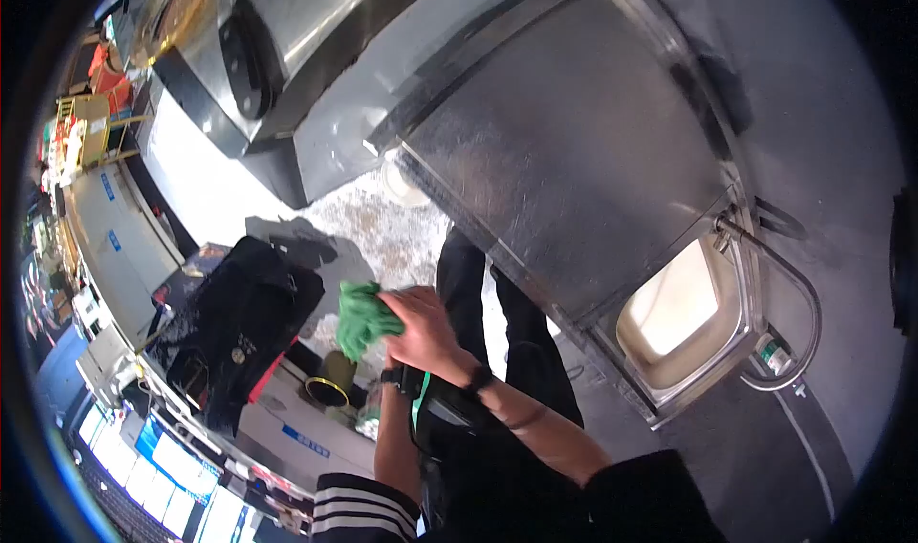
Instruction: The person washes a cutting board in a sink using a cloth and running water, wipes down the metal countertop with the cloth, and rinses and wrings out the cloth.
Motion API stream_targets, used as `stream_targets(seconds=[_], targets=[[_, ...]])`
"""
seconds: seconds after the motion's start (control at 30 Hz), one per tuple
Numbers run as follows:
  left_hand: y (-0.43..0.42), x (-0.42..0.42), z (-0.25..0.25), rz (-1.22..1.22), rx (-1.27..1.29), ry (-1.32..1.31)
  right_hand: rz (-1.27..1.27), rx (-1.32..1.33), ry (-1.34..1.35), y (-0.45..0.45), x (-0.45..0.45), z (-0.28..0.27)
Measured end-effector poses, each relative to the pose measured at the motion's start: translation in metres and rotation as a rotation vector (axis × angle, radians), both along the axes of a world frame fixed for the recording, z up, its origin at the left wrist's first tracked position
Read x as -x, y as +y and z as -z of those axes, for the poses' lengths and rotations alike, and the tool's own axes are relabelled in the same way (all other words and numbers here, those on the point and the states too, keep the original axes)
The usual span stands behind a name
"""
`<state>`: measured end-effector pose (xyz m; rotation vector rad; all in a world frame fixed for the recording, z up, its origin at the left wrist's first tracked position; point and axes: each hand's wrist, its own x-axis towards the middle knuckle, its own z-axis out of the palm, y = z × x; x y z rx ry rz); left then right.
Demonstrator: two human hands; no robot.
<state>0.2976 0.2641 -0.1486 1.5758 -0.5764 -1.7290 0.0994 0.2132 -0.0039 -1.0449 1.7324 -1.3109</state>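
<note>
A bunched green cloth (pixel 361 321) is held out in front of the body, left of the legs. My right hand (pixel 426 331) is wrapped round the cloth's right side, with a dark band on its wrist. My left hand (pixel 394 357) is beneath and behind the right one, mostly hidden by it and the cloth; its wrist wears a black watch. What its fingers do cannot be made out.
A steel counter (pixel 574 141) with a sink (pixel 660 376), tap and hose stands at the right. Steel equipment (pixel 273 55) is at the upper left. A black bag (pixel 244 328) and a dark round container (pixel 330 380) lie to the left.
</note>
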Motion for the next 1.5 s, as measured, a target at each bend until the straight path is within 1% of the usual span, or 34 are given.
stream_targets(seconds=[0.07,0.1,0.13,0.17,0.2,0.23,0.27,0.3,0.37,0.43,0.5,0.57,0.6,0.63,0.67,0.7,0.73,0.77,0.83,0.9,0.97,1.0,1.03,1.07,1.1,1.13,1.17,1.23,1.3,1.33,1.37,1.43,1.47,1.5], targets=[[-0.005,-0.003,0.005,0.048,0.009,0.02,0.098,-0.027,-0.002,0.013,0.052,-0.018],[-0.017,0.0,0.002,0.101,-0.075,-0.018,0.162,-0.062,-0.01,0.023,0.079,-0.019],[-0.049,0.022,-0.021,0.245,-0.346,-0.122,0.262,-0.119,-0.004,0.036,0.11,-0.016],[-0.058,0.03,-0.032,0.209,-0.383,-0.129,0.36,-0.123,0.038,0.046,0.149,-0.015],[-0.064,0.031,-0.03,0.231,-0.354,-0.123,0.467,-0.156,-0.011,0.046,0.195,-0.033],[-0.07,0.029,-0.029,0.25,-0.33,-0.121,0.561,-0.247,0.1,0.052,0.237,-0.033],[-0.075,0.028,-0.025,0.287,-0.309,-0.143,0.727,-0.128,0.017,0.053,0.274,-0.029],[-0.081,0.031,-0.023,0.322,-0.289,-0.167,0.74,-0.219,0.327,0.048,0.314,-0.035],[-0.083,0.031,-0.018,0.384,-0.258,-0.205,0.707,-0.218,0.539,0.054,0.39,0.012],[-0.078,0.024,-0.006,0.422,-0.332,-0.265,0.604,-0.463,0.85,0.039,0.417,0.066],[-0.074,0.025,-0.008,0.393,-0.419,-0.282,0.717,-0.652,0.885,-0.004,0.381,0.049],[-0.068,0.019,-0.009,0.356,-0.466,-0.272,0.607,-0.397,0.974,-0.031,0.33,0.063],[-0.064,0.015,-0.009,0.347,-0.473,-0.278,0.535,-0.266,0.914,-0.043,0.291,0.059],[-0.061,0.012,-0.009,0.341,-0.478,-0.281,0.448,-0.387,0.89,-0.057,0.248,0.048],[-0.06,0.01,-0.011,0.343,-0.497,-0.288,0.331,-0.426,0.835,-0.067,0.211,0.031],[-0.058,0.009,-0.014,0.345,-0.512,-0.291,0.158,-0.407,0.815,-0.074,0.181,0.022],[-0.057,0.008,-0.014,0.347,-0.522,-0.293,0.097,-0.312,0.803,-0.077,0.152,0.025],[-0.06,0.009,-0.013,0.358,-0.521,-0.299,0.041,-0.219,0.792,-0.072,0.131,0.033],[-0.064,0.003,-0.015,0.378,-0.529,-0.322,-0.003,-0.143,0.738,-0.047,0.114,0.036],[-0.075,0.002,-0.016,0.419,-0.495,-0.306,-0.089,-0.089,0.854,0.013,0.108,0.046],[-0.09,0.015,-0.015,0.476,-0.471,-0.31,0.004,-0.051,0.897,0.092,0.109,0.055],[-0.096,0.021,-0.014,0.482,-0.445,-0.334,0.035,-0.171,0.933,0.133,0.11,0.044],[-0.101,0.028,-0.013,0.523,-0.418,-0.345,0.017,-0.353,0.813,0.176,0.11,0.035],[-0.107,0.033,-0.01,0.569,-0.393,-0.358,0.114,-0.458,0.755,0.221,0.099,0.037],[-0.113,0.038,-0.006,0.62,-0.37,-0.372,0.222,-0.526,0.78,0.26,0.085,0.038],[-0.119,0.042,-0.003,0.657,-0.372,-0.372,0.395,-0.491,0.691,0.296,0.07,0.046],[-0.124,0.046,-0.001,0.706,-0.359,-0.387,0.487,-0.77,0.738,0.325,0.046,0.052],[-0.131,0.056,0.002,0.801,-0.33,-0.407,0.834,-0.861,0.69,0.335,0.03,0.038],[-0.132,0.064,0.0,0.857,-0.31,-0.41,0.914,-0.866,0.711,0.331,0.026,0.047],[-0.134,0.068,-0.003,0.887,-0.301,-0.425,0.978,-0.811,0.731,0.321,0.025,0.056],[-0.137,0.071,-0.003,0.916,-0.289,-0.438,0.91,-0.842,0.71,0.307,0.025,0.055],[-0.14,0.07,-0.003,0.931,-0.272,-0.435,0.891,-0.603,0.607,0.269,0.026,0.058],[-0.141,0.069,-0.003,0.938,-0.265,-0.432,0.836,-0.558,0.573,0.249,0.022,0.062],[-0.142,0.067,-0.001,0.938,-0.263,-0.432,0.751,-0.547,0.657,0.208,0.042,0.043]])
